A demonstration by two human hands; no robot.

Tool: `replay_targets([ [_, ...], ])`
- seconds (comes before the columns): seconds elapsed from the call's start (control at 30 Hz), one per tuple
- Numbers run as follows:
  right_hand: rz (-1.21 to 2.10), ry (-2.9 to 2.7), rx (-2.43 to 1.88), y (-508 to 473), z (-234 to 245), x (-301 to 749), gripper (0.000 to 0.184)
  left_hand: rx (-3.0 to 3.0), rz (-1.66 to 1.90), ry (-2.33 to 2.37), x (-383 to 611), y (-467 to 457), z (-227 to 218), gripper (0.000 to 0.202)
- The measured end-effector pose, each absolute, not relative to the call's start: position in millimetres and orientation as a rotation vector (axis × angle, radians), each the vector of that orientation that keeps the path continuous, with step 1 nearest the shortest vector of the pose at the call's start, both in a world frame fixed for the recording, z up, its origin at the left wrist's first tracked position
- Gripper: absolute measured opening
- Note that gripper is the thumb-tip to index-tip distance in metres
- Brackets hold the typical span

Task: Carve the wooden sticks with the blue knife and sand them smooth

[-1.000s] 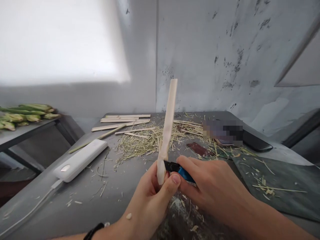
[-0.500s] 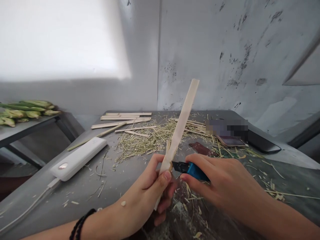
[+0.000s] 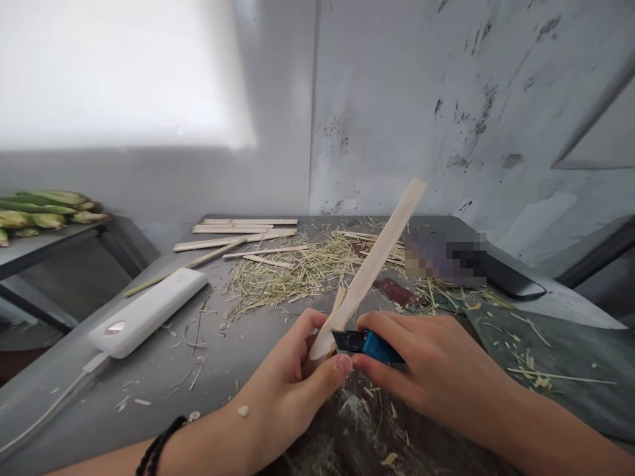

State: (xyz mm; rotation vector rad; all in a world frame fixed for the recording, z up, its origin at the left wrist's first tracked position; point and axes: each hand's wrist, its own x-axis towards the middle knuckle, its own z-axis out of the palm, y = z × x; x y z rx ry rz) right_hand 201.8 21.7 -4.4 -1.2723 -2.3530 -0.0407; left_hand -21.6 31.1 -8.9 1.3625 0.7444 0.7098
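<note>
- Head view, left hand: its thumb and fingers are closed about the lower end of a pale strip, which stands clear of the tabletop, in front of the heap of shavings.
- Head view, right hand: it grasps a blue cutter, whose dark blade points left and seems to meet the strip just above the left thumb.
- Head view, handling: the strip looks like wood or bamboo, so probably light, fairly stiff and dry rather than slippery; thin enough to split along its grain; the lower end suits a firm pinch, fingers kept off the blade's line.
- Head view, direction: its long axis slants from the left hand up to the right, apparently away from the wearer; the squared free end points toward the wall; a broad face is turned to the camera; the narrowed end sits in the grip.
</note>
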Motion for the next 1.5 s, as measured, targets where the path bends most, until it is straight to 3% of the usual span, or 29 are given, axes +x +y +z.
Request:
replay_targets([
  [0.73, 0.160, -2.295, -1.207, 16, -7, 184, 0.022, 1.237, 0.949, 0.768, -8, 20, -4, 0.027],
  [1.5, 0.391, -2.231, -1.219, 12, 2, 173, 0.032, 1.047, 0.985, 0.851, 3, 11, 12, 0.043],
])
